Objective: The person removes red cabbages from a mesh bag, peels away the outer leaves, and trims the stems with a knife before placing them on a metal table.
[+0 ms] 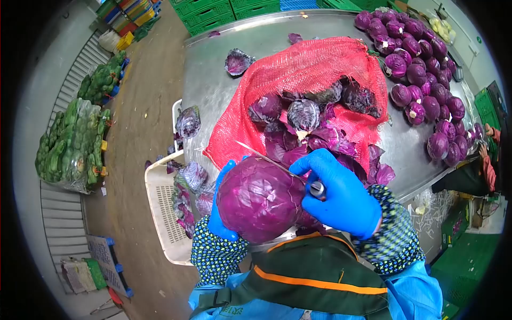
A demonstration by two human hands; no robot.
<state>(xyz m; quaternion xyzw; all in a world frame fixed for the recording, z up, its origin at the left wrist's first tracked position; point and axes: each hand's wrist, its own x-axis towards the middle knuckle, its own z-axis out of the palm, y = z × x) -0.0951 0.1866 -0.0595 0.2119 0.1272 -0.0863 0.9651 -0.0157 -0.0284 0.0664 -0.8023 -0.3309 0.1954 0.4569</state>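
A large red cabbage [260,200] is held up at the near edge of the metal table, with my left hand [220,205], blue-gloved, cupped around its left side. My right hand [338,194], also gloved in blue, is closed on a knife [261,156]. The thin blade passes along the far side of the cabbage; whether it cuts in cannot be seen. Just beyond lies an open red mesh sack [314,61] with several cabbages inside. Loose purple leaves [330,140] spill from its mouth towards my hands.
Trimmed cabbages [416,64] are heaped on the right of the metal table [205,64]. A white crate [160,213] with leaves stands at the left. Green crates [210,16] are stacked behind. Another person's hand [484,152] shows at far right. Bagged green vegetables [69,144] line the left wall.
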